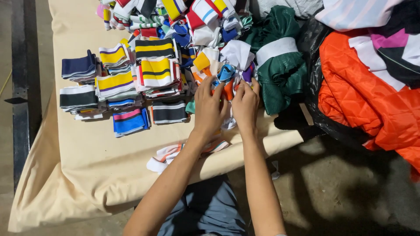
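Lap: person's grey-blue trousers (210, 209) poke out under the near edge of the beige table cover (87, 161).
Left hand (209, 107): fingers bunched, pinching into the loose striped fabric scraps (227, 72).
Right hand (246, 105): touching the left hand, pinching the same scraps.
Folded stacks (118, 83): left of the hands.
Green bundle (280, 61): right of the hands, orange quilted jacket (363, 96) beyond it.
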